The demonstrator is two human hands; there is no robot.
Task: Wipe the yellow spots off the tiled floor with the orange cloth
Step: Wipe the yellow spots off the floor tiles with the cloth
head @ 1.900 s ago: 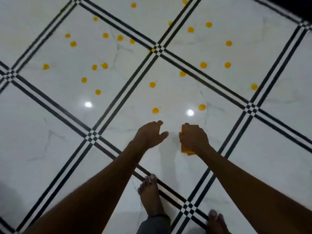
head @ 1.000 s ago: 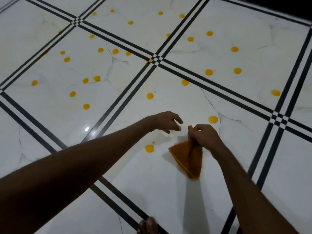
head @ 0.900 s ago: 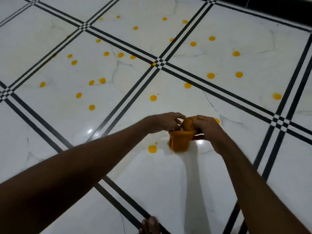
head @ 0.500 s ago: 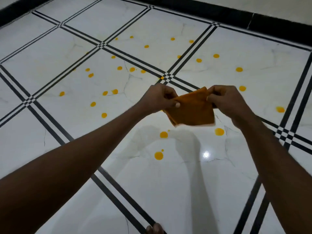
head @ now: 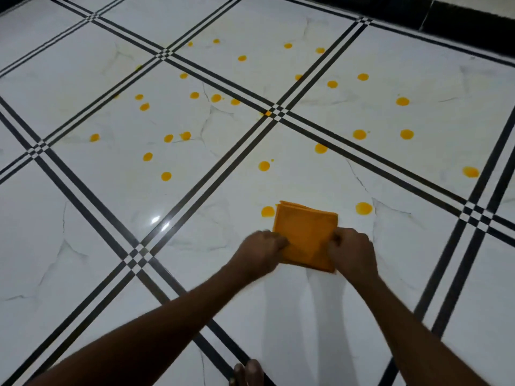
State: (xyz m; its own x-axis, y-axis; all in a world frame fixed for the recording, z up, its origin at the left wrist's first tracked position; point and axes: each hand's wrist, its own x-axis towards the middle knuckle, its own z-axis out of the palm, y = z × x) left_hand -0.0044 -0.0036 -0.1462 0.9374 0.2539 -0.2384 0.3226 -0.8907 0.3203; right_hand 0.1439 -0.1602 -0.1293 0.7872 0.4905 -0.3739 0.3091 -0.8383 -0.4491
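In the head view, the orange cloth [head: 305, 236], held stretched in the air half a second ago, now lies folded square on the tiled floor [head: 111, 246]. The left hand [head: 260, 253] and right hand [head: 352, 253] pinch its side edges. One yellow spot [head: 268, 211] sits just beside its far corner; wiping can begin.

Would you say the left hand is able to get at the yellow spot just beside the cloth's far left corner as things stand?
Probably yes. That yellow spot lies on bare tile just beyond the left hand, nothing between them. But the hand grips the orange cloth, so the cloth would slide along.
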